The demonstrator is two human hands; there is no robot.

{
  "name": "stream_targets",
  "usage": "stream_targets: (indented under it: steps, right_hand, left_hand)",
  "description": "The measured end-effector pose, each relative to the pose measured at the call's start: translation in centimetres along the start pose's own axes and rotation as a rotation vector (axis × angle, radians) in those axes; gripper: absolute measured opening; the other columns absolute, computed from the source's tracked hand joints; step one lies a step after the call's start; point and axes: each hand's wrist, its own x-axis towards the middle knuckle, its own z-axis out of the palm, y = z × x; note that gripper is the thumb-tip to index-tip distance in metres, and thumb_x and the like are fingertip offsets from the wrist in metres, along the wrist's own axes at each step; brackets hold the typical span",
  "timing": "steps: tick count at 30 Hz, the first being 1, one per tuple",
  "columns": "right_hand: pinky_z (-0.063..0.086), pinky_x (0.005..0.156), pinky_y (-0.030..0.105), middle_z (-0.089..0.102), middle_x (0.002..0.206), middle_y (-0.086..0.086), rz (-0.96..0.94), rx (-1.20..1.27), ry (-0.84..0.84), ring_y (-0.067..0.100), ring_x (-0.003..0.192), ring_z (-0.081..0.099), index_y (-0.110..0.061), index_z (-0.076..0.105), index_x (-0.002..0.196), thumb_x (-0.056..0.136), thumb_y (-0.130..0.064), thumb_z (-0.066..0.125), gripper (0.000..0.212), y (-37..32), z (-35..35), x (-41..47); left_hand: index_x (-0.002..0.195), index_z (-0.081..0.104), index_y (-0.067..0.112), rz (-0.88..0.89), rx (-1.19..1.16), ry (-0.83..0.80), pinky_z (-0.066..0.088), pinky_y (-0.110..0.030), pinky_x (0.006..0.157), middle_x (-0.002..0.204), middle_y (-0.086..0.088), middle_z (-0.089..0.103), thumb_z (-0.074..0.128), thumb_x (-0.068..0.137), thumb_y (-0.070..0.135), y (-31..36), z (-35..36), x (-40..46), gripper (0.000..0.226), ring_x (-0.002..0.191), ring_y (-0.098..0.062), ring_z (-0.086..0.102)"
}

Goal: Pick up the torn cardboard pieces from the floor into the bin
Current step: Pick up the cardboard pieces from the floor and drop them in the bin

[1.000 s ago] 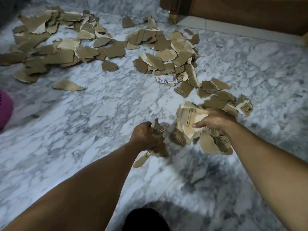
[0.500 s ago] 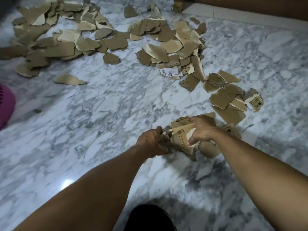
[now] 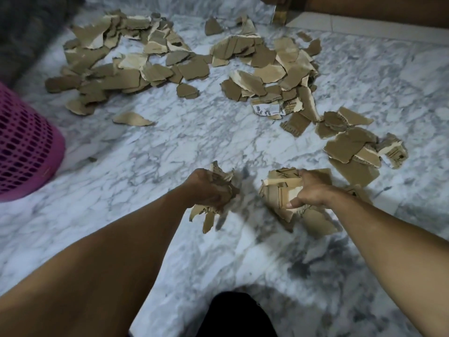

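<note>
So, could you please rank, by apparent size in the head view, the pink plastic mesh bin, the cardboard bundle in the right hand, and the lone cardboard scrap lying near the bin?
1. Pink plastic mesh bin, though cropped and nearer the camera.
2. Cardboard bundle gripped by the right hand.
3. Lone cardboard scrap.
</note>
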Motion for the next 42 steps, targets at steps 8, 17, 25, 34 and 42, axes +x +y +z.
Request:
stream_targets:
  steps: [8,17,25,34,42]
  right_hand:
    - [0.053,0.093,0.036,0.07,0.107,0.005,-0.179,0.221,-0.11,0.022,0.098,0.065,-0.012,0.059,0.11,0.037,-0.029,0.098,0.085,-12.8,-2.8,-1.3]
    - [0.053,0.093,0.054,0.073,0.103,0.015,-0.474,0.443,-0.13,0.031,0.102,0.07,-0.006,0.064,0.103,0.014,-0.035,0.101,0.101,-33.7,-4.4,-0.9]
    - [0.051,0.087,0.064,0.075,0.101,0.013,-0.587,0.533,-0.203,0.03,0.09,0.074,-0.011,0.063,0.116,0.026,-0.02,0.1,0.098,-56.6,-1.4,-12.6]
    - [0.053,0.095,0.046,0.063,0.124,0.007,-0.635,0.528,-0.161,0.03,0.111,0.062,-0.006,0.049,0.125,0.021,-0.032,0.1,0.118,-71.0,9.3,-16.1]
    - [0.043,0.099,0.033,0.059,0.126,0.01,-0.766,0.186,0.215,0.027,0.12,0.054,-0.012,0.055,0.123,0.077,-0.027,0.08,0.054,-69.2,12.5,-14.2]
  left_hand:
    - [0.096,0.068,0.001,-0.002,-0.015,0.203,0.058,-0.038,0.076,0.093,-0.015,0.07,0.081,0.064,0.006,2.4,-13.4,-2.9,0.034,0.086,-0.028,0.069]
    - [0.105,0.06,0.004,0.049,-0.064,0.476,0.06,-0.041,0.075,0.102,-0.013,0.066,0.084,0.069,0.011,3.7,-33.5,-10.9,0.044,0.09,-0.028,0.068]
    - [0.094,0.066,-0.001,0.046,-0.271,0.61,0.059,-0.046,0.065,0.08,-0.014,0.072,0.088,0.062,0.009,-2.9,-50.0,-17.3,0.039,0.07,-0.029,0.071]
    - [0.1,0.064,0.0,-0.156,-0.319,0.774,0.055,-0.039,0.078,0.108,-0.017,0.067,0.079,0.075,0.026,-15.6,-57.6,-17.1,0.039,0.096,-0.03,0.066]
    - [0.121,0.054,-0.005,-0.242,-0.145,0.702,0.04,-0.033,0.088,0.129,-0.02,0.053,0.057,0.093,0.04,-20.3,-55.3,-16.5,0.053,0.118,-0.035,0.052]
